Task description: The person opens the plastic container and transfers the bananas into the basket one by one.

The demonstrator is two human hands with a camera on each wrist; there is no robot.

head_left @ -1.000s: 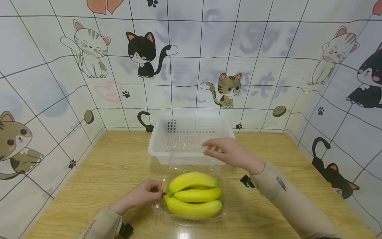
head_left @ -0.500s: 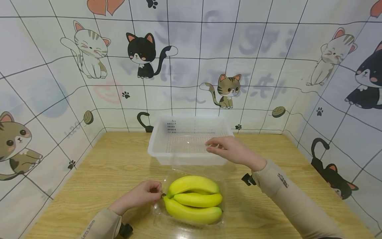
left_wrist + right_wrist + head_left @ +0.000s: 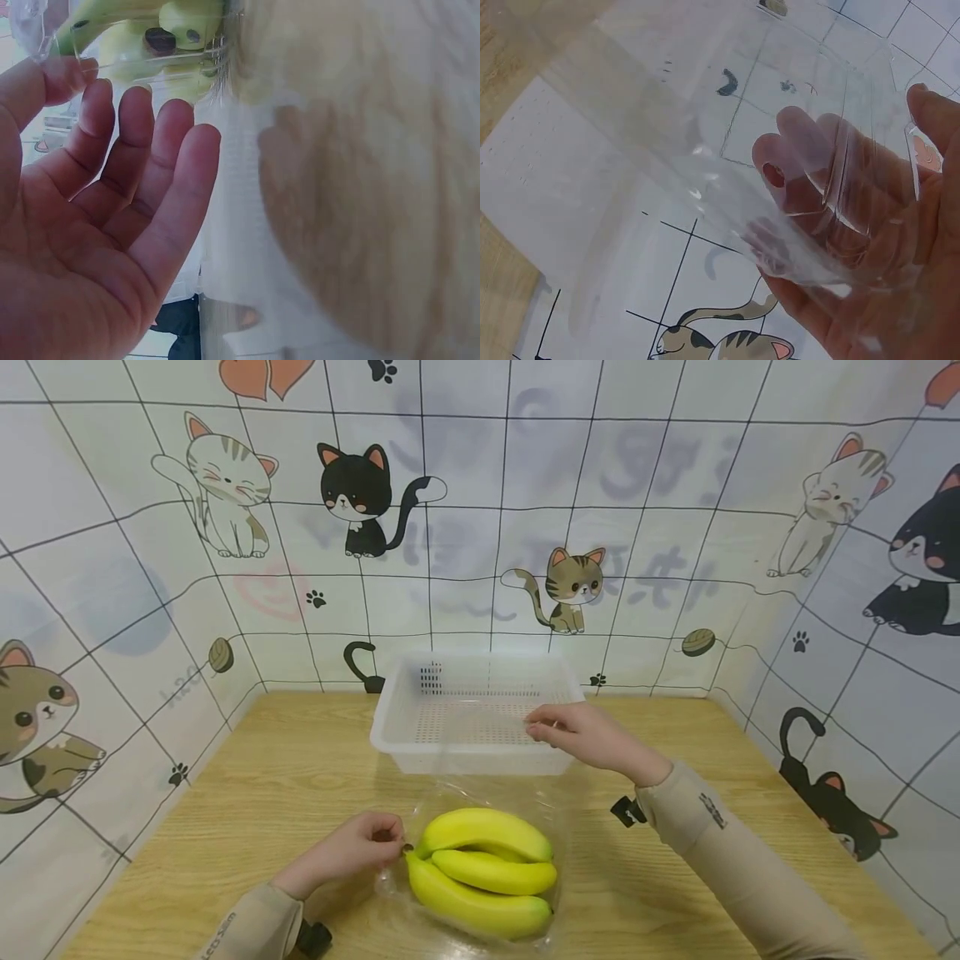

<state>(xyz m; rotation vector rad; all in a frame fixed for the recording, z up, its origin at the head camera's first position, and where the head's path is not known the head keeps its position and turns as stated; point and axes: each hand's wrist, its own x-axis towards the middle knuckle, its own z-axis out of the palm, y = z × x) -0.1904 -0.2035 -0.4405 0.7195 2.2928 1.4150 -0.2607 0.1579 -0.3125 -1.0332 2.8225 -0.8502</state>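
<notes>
Several yellow bananas [image 3: 480, 875] lie in the bottom half of a clear plastic clamshell box [image 3: 387, 883] on the table. At the box's left side, beside the dark banana stem, my left hand [image 3: 372, 842] pinches the edge between thumb and forefinger. In the left wrist view the other fingers of the left hand [image 3: 135, 187] spread loosely below the box. The raised clear lid [image 3: 697, 180] stands up at the far side of the box. My right hand [image 3: 570, 732] holds its right edge; in the right wrist view several fingers [image 3: 802, 172] show through the lid.
A white perforated basket [image 3: 480, 763] stands behind the box, seen partly through the lid. The wooden table [image 3: 300, 760] is enclosed by cat-print wall sheets [image 3: 465, 485]. A dark wrist mount [image 3: 627, 811] sits by the right sleeve.
The box with the bananas has shifted slightly nearer and turned a little clockwise. My right hand has moved slightly right with the lid, while my left hand stays at the left edge.
</notes>
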